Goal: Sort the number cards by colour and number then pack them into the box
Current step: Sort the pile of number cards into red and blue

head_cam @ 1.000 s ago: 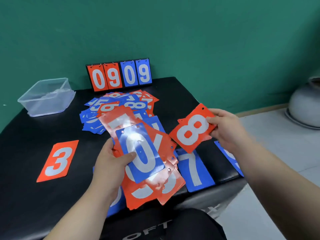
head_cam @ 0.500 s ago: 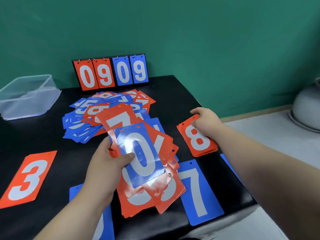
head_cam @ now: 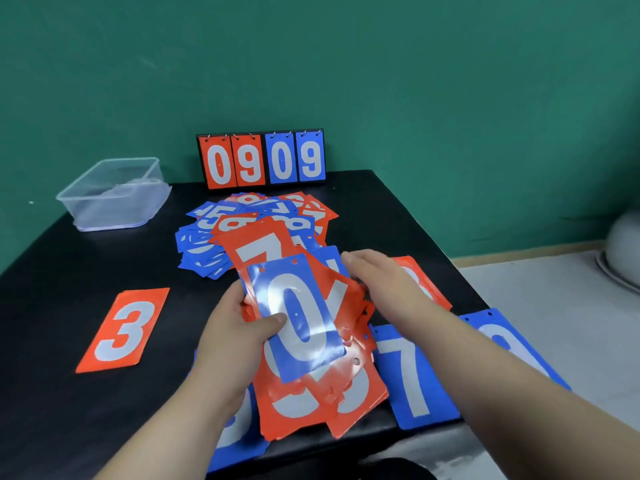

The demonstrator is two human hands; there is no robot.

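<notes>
My left hand [head_cam: 239, 327] grips a fanned stack of red and blue number cards, thumb pressed on the top blue 0 card [head_cam: 298, 317]. A red 7 card [head_cam: 263, 251] sticks out behind it. My right hand [head_cam: 377, 278] is at the stack's right edge with straight fingers and holds nothing. The red 8 card [head_cam: 427, 285] lies on the black table [head_cam: 69, 393] just behind that hand. Laid out singly are a red 3 card [head_cam: 124, 329], a blue 7 card [head_cam: 412, 375] and two more blue cards [head_cam: 512, 344] [head_cam: 239, 434]. An unsorted pile [head_cam: 214, 230] lies farther back.
A clear plastic box [head_cam: 114, 195] stands at the table's back left. A flip scoreboard [head_cam: 261, 159] reading 09 09 leans against the green wall. The table's right edge drops to a pale floor, where a grey round object [head_cam: 623, 251] sits.
My right hand set the red 8 card down on the table, let go, and came back left to the stack. My left hand kept its hold on the stack.
</notes>
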